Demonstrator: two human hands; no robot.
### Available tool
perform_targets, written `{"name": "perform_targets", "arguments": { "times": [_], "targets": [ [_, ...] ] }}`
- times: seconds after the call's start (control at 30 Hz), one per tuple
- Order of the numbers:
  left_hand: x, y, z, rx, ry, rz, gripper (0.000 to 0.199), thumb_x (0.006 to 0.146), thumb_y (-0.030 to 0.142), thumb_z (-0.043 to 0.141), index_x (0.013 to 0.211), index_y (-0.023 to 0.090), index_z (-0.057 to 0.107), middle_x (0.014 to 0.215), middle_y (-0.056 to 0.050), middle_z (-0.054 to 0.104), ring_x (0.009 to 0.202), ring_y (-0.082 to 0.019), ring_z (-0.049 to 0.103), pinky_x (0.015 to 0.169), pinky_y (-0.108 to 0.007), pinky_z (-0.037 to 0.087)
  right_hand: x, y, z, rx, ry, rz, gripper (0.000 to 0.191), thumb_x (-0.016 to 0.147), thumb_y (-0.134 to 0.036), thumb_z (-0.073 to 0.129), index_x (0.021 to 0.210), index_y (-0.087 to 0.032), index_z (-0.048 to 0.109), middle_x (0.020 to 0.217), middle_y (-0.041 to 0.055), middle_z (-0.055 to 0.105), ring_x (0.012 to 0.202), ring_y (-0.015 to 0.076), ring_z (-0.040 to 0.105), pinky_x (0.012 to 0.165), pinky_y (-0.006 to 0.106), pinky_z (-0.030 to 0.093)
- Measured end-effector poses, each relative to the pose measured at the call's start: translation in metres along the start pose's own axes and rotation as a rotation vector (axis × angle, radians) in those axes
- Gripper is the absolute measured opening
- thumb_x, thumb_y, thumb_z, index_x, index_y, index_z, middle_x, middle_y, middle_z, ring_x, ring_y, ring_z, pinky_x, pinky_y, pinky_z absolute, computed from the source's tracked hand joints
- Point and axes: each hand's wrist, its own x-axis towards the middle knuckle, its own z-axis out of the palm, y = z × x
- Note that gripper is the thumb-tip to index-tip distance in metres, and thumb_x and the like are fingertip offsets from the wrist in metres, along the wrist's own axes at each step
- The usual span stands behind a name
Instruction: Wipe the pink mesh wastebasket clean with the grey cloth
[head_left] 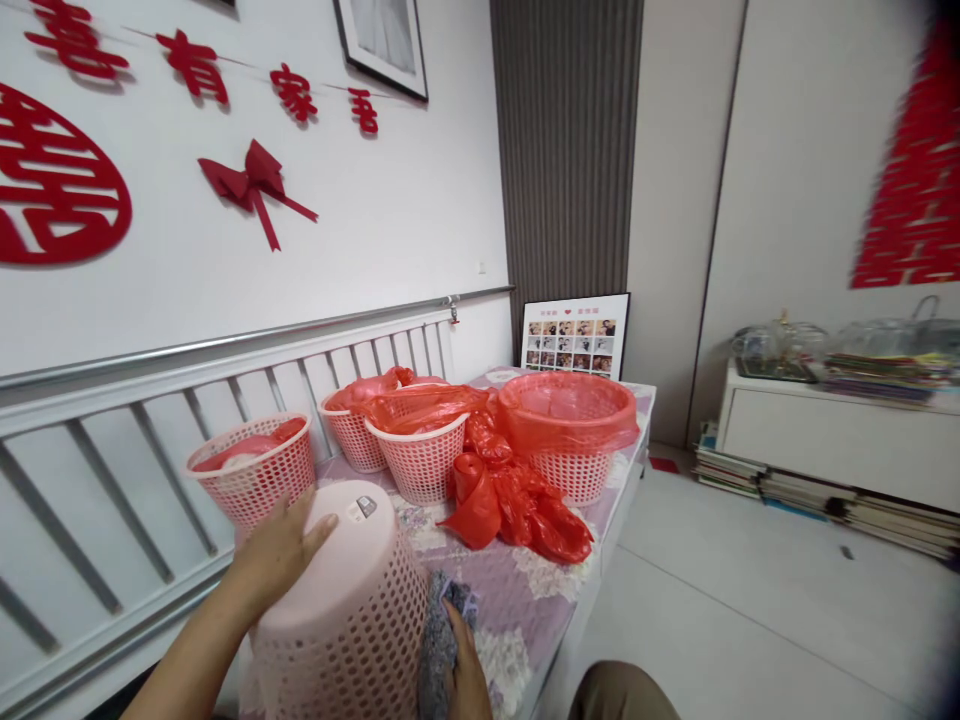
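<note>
An upside-down pink perforated basket stands at the near edge of the floral-covered table, a small label on its base. My left hand rests on the far left of that base, its fingers spread. Against the basket's right side, my right hand holds a grey fluffy cloth; part of this hand is cut off by the lower frame edge. Behind are upright pink baskets: one at the left, one in the middle, and one lined with a red plastic bag.
Loose red plastic bags lie on the table's middle. A white radiator runs along the left wall. A photo board leans behind the table. At the right, a white cabinet has books stacked beneath it.
</note>
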Motion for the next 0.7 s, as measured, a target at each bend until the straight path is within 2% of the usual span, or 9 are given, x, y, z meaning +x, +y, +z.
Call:
{"name": "perform_targets", "arguments": {
  "times": [0.07, 0.13, 0.2, 0.33, 0.43, 0.47, 0.53, 0.6, 0.7],
  "targets": [
    [0.004, -0.005, 0.004, -0.046, -0.049, 0.082, 0.074, 0.091, 0.065, 0.033, 0.145, 0.017, 0.046, 0.147, -0.017, 0.053, 0.136, -0.034, 0.049, 0.11, -0.052, 0.039, 0.001, -0.003, 0.002, -0.065, -0.027, -0.036, 0.063, 0.067, -0.013, 0.059, 0.128, -0.028, 0.066, 0.134, 0.0072, 0.066, 0.13, 0.0322, 0.057, 0.113, 0.055, 0.039],
    [0.01, -0.013, 0.005, -0.064, -0.065, 0.138, 0.075, 0.09, 0.065, 0.036, 0.146, 0.017, 0.045, 0.148, -0.015, 0.052, 0.136, -0.033, 0.049, 0.113, -0.049, 0.038, 0.0, -0.02, 0.009, -0.125, -0.096, -0.105, 0.069, 0.066, -0.008, 0.053, 0.132, -0.027, 0.063, 0.136, 0.007, 0.064, 0.132, 0.0305, 0.055, 0.115, 0.053, 0.039],
    [0.017, -0.021, 0.003, -0.07, -0.083, 0.174, 0.077, 0.09, 0.066, 0.038, 0.148, 0.015, 0.043, 0.151, -0.015, 0.049, 0.139, -0.031, 0.046, 0.116, -0.047, 0.035, -0.001, -0.052, 0.021, -0.181, -0.179, -0.202, 0.074, 0.069, -0.007, 0.051, 0.14, -0.028, 0.056, 0.143, 0.0069, 0.059, 0.136, 0.0298, 0.051, 0.115, 0.052, 0.04],
    [0.024, -0.035, -0.003, -0.097, -0.133, 0.228, 0.079, 0.089, 0.066, 0.04, 0.148, 0.013, 0.042, 0.154, -0.014, 0.046, 0.142, -0.029, 0.042, 0.121, -0.044, 0.029, 0.004, -0.136, 0.053, -0.24, -0.28, -0.421, 0.083, 0.067, -0.004, 0.052, 0.147, -0.027, 0.047, 0.154, 0.0091, 0.045, 0.142, 0.033, 0.042, 0.117, 0.055, 0.034],
    [0.025, -0.039, -0.005, -0.121, -0.135, 0.251, 0.079, 0.089, 0.065, 0.041, 0.148, 0.013, 0.043, 0.154, -0.013, 0.046, 0.141, -0.029, 0.043, 0.121, -0.044, 0.03, 0.018, -0.172, 0.067, -0.228, -0.322, -0.509, 0.078, 0.07, -0.008, 0.054, 0.145, -0.027, 0.048, 0.152, 0.0094, 0.046, 0.142, 0.0334, 0.04, 0.118, 0.057, 0.03],
    [0.025, -0.039, -0.005, -0.121, -0.13, 0.25, 0.079, 0.088, 0.066, 0.041, 0.148, 0.013, 0.043, 0.153, -0.013, 0.046, 0.141, -0.029, 0.043, 0.121, -0.044, 0.03, 0.023, -0.173, 0.068, -0.204, -0.314, -0.506, 0.072, 0.074, -0.011, 0.054, 0.145, -0.027, 0.049, 0.151, 0.0098, 0.047, 0.141, 0.0327, 0.041, 0.118, 0.056, 0.03],
    [0.025, -0.039, -0.005, -0.108, -0.124, 0.242, 0.08, 0.087, 0.067, 0.042, 0.147, 0.014, 0.045, 0.152, -0.014, 0.048, 0.14, -0.03, 0.044, 0.12, -0.046, 0.032, 0.031, -0.161, 0.065, -0.121, -0.269, -0.449, 0.061, 0.084, -0.023, 0.053, 0.145, -0.025, 0.048, 0.148, 0.0113, 0.05, 0.139, 0.0314, 0.045, 0.116, 0.054, 0.034],
    [0.024, -0.037, -0.005, -0.104, -0.127, 0.24, 0.079, 0.087, 0.067, 0.043, 0.146, 0.015, 0.046, 0.151, -0.013, 0.05, 0.139, -0.031, 0.046, 0.119, -0.046, 0.034, 0.034, -0.134, 0.055, -0.011, -0.209, -0.333, 0.055, 0.09, -0.038, 0.052, 0.142, -0.024, 0.052, 0.142, 0.0119, 0.057, 0.134, 0.0305, 0.051, 0.114, 0.051, 0.039],
    [0.024, -0.037, -0.005, -0.119, -0.133, 0.236, 0.078, 0.087, 0.067, 0.043, 0.146, 0.016, 0.046, 0.151, -0.012, 0.05, 0.139, -0.031, 0.046, 0.119, -0.047, 0.034, 0.029, -0.086, 0.036, 0.114, -0.153, -0.077, 0.055, 0.087, -0.056, 0.056, 0.132, -0.024, 0.062, 0.132, 0.0109, 0.066, 0.126, 0.0293, 0.059, 0.109, 0.046, 0.045]
  ]
}}
